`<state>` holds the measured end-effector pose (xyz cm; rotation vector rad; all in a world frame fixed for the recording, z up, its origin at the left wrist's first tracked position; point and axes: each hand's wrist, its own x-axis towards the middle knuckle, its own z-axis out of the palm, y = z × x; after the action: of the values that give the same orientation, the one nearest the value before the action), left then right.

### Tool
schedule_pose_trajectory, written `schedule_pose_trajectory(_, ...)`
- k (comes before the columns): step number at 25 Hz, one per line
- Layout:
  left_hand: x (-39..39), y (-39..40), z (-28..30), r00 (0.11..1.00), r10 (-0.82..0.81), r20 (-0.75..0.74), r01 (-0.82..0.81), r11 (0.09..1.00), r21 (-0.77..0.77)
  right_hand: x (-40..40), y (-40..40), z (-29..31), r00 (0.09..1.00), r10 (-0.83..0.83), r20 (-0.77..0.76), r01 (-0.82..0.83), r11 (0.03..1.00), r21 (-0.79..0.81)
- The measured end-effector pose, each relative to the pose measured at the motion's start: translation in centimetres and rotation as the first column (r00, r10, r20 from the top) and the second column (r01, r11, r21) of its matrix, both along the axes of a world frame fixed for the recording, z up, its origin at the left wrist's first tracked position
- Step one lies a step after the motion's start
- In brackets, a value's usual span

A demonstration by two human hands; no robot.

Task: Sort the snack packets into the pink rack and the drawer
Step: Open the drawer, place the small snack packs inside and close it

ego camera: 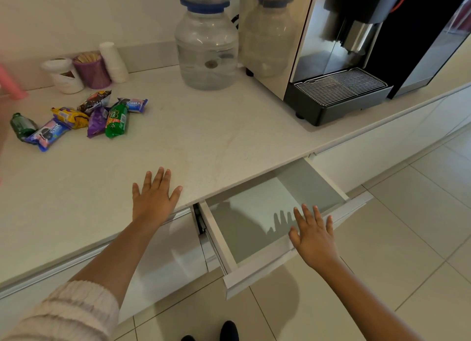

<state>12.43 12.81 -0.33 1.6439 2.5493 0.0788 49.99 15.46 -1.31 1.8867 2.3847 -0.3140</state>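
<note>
Several snack packets lie in a loose heap at the left of the white counter: a green packet (116,121), a purple one (96,123), a yellow one (70,117), a dark packet (94,101) and two blue-and-pink Oreo packets (48,135) (133,104). A pink rack (11,84) shows only partly at the left edge. Below the counter's front edge, the white drawer (257,260) stands pulled out with nothing in it. My left hand (154,196) rests flat on the counter near its edge, fingers spread. My right hand (314,236) hovers over the drawer's front rim, fingers apart, holding nothing.
A small green bottle (21,126) lies beside the packets. At the back stand a white jar (63,75), a purple cup of sticks (91,70), stacked white cups (113,61), a water jug (207,50) and a coffee machine (339,60). Tiled floor lies to the right.
</note>
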Motion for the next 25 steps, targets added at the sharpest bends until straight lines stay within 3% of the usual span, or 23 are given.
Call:
schedule_pose_trajectory(7,0.1,-0.1,-0.1,1.0,0.005,0.002,-0.005,1.0,-0.008,-0.3,0.4,0.5,1.0,-0.027,-0.004,0.026,0.996,-0.083)
schedule_pose_trajectory(11,0.5,-2.1,0.0,0.997,0.046,0.054,-0.049,0.997,0.06,-4.9,2.0,2.6,0.976,0.009,-0.215,-0.025,0.997,-0.076)
schedule_pose_trajectory(13,0.1,-3.7,0.3,0.991,0.106,0.086,-0.116,0.985,0.128,-8.6,2.6,3.7,0.917,0.121,-0.381,-0.126,0.992,0.013)
schedule_pose_trajectory(15,-1.3,-5.1,0.8,0.956,0.248,0.154,-0.276,0.94,0.201,-13.0,3.2,4.6,0.78,0.225,-0.584,-0.221,0.972,0.08)
schedule_pose_trajectory(18,-4.4,-6.3,1.6,0.874,0.405,0.269,-0.469,0.848,0.245,-19.2,4.1,5.0,0.615,0.266,-0.743,-0.335,0.94,0.06)
schedule_pose_trajectory(22,-9.6,-7.1,1.7,0.828,0.47,0.305,-0.547,0.796,0.26,-26.9,5.5,3.6,0.673,0.308,-0.672,-0.395,0.919,0.026)
schedule_pose_trajectory(25,-13.8,-7.5,1.2,0.849,0.43,0.307,-0.514,0.806,0.292,-31.5,6.5,2.7,0.675,0.255,-0.692,-0.332,0.943,0.023)
